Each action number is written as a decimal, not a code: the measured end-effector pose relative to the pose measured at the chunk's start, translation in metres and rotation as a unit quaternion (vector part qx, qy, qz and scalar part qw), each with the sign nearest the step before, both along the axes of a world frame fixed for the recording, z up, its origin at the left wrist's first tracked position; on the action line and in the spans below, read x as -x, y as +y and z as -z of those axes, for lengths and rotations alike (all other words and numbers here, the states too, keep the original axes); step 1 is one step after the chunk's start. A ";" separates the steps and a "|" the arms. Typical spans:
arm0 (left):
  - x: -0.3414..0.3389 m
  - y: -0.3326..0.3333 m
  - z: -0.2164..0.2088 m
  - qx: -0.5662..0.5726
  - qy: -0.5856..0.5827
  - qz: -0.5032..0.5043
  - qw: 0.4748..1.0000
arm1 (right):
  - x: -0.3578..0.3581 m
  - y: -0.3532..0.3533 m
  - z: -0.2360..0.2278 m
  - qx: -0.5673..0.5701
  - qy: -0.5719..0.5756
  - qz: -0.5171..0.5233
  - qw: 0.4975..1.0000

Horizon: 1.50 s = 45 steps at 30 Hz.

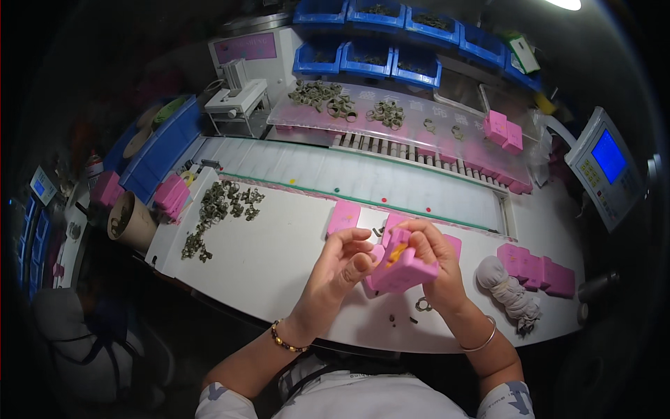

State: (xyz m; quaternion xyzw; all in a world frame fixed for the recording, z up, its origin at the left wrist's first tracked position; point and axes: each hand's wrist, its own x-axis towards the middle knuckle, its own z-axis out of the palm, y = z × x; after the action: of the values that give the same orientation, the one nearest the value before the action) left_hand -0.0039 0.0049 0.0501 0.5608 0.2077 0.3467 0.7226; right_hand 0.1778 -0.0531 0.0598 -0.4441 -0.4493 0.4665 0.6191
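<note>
My right hand (443,272) grips a pink rubber mould (401,276), held tilted above the white table, with something orange-yellow showing inside its cavity. Beside it, my left hand (333,274) has curled fingers and a thumb standing apart from them. Its fingertips come close to the mould; whether they touch it is unclear. Behind my hands lies another pink block (344,217), partly covered. A small ring-shaped piece (423,304) lies on the table below my right hand, near a few tiny dark bits (393,320).
Dark greenish ring-like pieces (220,206) are heaped at the table's left. Beyond runs a pale conveyor (363,183) with a green edge. To the right are several pink blocks (534,269), a tied white cloth bundle (506,292) and a control panel (606,164). Blue bins (366,59) stand at the back.
</note>
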 end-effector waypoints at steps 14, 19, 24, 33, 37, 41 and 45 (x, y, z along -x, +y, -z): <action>-0.053 -0.001 -0.011 0.399 -0.081 0.015 0.913 | -0.010 -0.014 -0.016 -0.145 -0.486 0.009 0.862; -0.056 0.005 0.000 0.406 -0.086 0.025 0.909 | -0.008 -0.019 -0.020 -0.137 -0.531 0.022 0.836; -0.057 0.015 0.000 0.445 -0.070 0.080 0.889 | -0.008 -0.025 -0.008 -0.146 -0.542 0.013 0.827; -0.051 0.019 0.018 0.473 -0.115 0.119 0.865 | -0.012 -0.027 0.003 -0.112 -0.468 0.003 0.877; -0.050 0.018 0.022 0.484 -0.127 0.125 0.857 | -0.012 -0.028 0.002 -0.104 -0.478 0.001 0.872; -0.049 0.016 0.021 0.497 -0.135 0.124 0.848 | -0.013 -0.029 0.002 -0.098 -0.491 0.003 0.866; -0.047 0.016 0.028 0.522 -0.152 0.110 0.832 | -0.013 -0.029 0.001 -0.113 -0.518 -0.001 0.848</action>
State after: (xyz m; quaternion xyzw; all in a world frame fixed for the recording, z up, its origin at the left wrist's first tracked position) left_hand 0.0436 0.0213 0.0220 0.0599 0.1824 0.1853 0.9638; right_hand 0.1905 -0.0822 0.0591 -0.5478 -0.7546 0.1158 0.3422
